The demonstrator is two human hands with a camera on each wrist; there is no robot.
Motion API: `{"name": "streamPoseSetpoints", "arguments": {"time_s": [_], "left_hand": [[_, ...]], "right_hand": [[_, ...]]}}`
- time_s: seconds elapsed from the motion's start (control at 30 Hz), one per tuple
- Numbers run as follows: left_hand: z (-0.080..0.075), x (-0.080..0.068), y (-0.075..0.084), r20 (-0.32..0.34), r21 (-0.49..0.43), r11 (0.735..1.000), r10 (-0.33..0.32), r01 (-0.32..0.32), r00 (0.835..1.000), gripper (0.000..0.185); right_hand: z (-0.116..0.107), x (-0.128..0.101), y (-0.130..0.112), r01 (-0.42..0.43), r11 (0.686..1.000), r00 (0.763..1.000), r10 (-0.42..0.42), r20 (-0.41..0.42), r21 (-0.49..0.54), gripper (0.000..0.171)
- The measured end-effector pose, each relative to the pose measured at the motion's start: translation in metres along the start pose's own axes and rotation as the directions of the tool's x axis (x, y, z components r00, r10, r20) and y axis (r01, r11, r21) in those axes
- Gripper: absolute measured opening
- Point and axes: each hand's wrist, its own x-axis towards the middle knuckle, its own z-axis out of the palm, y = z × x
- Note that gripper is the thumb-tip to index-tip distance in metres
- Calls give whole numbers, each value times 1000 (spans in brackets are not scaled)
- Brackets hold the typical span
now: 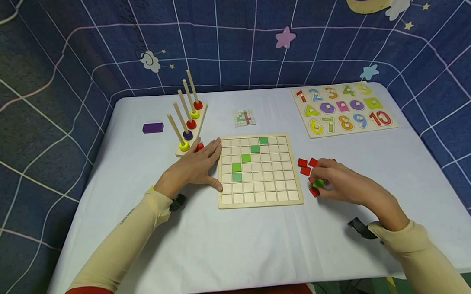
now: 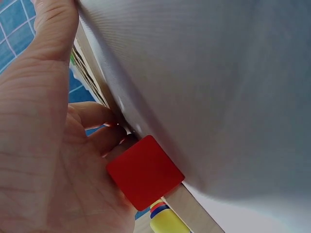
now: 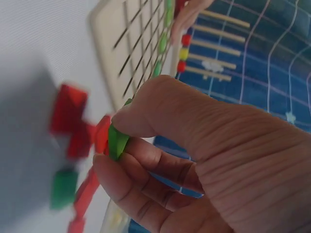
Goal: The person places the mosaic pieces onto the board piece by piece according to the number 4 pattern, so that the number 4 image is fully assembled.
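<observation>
Green tile (image 3: 117, 141) pinched between thumb and fingers of the right hand (image 1: 343, 182), just right of the grid board (image 1: 259, 201), above the loose red tiles (image 1: 303, 163). Five green tiles sit in cells; most cells remain open. Left hand (image 1: 193, 165) lies spread flat against the board's left edge.

I sit at a table (image 1: 239, 250) under a white cloth; navy fabric walls (image 1: 42, 84) with pale grid lines, stars, clouds and a moon (image 1: 370, 4) surround it.
</observation>
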Motion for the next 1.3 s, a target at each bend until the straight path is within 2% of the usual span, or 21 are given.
{"name": "streamPoseSetpoints", "arguments": {"time_s": [0.3,0.57,0.77,1.03,1.17,1.3], "left_hand": [[-2,-1,1,2,1,1000,1,-1,1000,136],[3,0,1,3,-6,1000,-12,12,1000,136],[5,1,1,6,-16,1000,-14,14,1000,137],[2,1,1,-1,1,1000,-11,11,1000,135],[3,2,0,-2,8,1000,-11,11,1000,135],[3,2,0,-3,5,1000,-8,8,1000,136]], "right_hand": [[7,52,-23,74,997,995,-76,58,31,15],[24,101,-48,168,985,979,-170,113,28,15],[36,126,-65,208,977,967,-212,140,45,18],[45,135,-70,268,963,961,-268,70,9,12],[48,133,-70,327,945,945,-327,16,-11,8],[52,130,-72,367,927,928,-371,-36,-84,19]]}}
